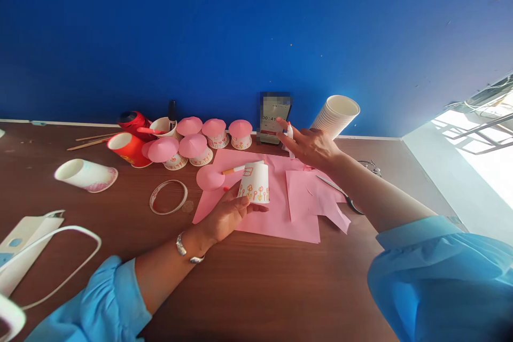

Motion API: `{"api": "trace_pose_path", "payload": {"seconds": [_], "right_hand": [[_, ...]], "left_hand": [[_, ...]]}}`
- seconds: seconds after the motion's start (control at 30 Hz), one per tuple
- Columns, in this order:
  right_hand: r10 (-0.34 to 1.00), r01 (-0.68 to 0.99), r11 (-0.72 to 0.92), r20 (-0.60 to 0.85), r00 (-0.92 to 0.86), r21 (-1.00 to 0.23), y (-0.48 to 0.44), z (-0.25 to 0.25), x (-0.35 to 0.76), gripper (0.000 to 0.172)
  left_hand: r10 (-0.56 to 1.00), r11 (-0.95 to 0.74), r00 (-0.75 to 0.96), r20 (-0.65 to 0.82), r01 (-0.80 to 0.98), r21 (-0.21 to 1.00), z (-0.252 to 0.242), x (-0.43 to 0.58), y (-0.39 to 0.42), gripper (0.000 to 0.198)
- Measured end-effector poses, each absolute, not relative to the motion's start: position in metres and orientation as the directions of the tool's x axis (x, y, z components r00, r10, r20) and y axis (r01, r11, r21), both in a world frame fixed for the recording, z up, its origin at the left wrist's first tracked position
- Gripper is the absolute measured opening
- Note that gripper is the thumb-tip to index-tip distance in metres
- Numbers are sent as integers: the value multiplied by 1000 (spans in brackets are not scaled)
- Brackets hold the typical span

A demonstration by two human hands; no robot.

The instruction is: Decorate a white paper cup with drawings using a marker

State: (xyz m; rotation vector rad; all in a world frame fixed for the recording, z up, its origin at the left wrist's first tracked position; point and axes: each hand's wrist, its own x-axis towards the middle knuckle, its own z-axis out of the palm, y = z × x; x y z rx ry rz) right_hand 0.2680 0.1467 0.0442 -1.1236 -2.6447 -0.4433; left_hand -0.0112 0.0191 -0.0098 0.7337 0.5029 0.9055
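My left hand point(230, 214) holds a white paper cup point(255, 184) upside down, with a red window and red and orange flowers drawn on it. My right hand point(310, 144) is closed round a small white bottle point(290, 139), near the phone and the cup stack. Under the decorated cup lie pink paper sheets point(276, 224), and a pink paper disc or cone point(210, 177) rests at their left. An orange-and-white marker point(234, 170) lies just behind the cup. Several cups with pink cone tops point(192, 145) stand at the back left.
A phone point(274, 120) leans on the blue wall beside stacked white cups point(335, 115). Scissors point(352, 204) lie right of the paper. Left are a tape roll point(168, 196), a red cup point(130, 148), a tipped cup point(86, 175) and a white cable point(86, 228).
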Motion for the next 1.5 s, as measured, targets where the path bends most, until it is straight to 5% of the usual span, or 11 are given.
{"api": "trace_pose_path", "payload": {"seconds": [0.33,0.9,1.5], "right_hand": [[656,741,621,347,-670,256,157,53,265,40],[744,711,563,117,-658,421,150,64,258,48],[700,647,515,160,-696,562,153,70,258,45]], "left_hand": [[846,408,524,-97,-521,750,-9,-11,19,66],[832,419,546,-99,-501,757,-10,-11,19,66],[831,426,548,-100,-509,748,-9,-12,19,66]]}}
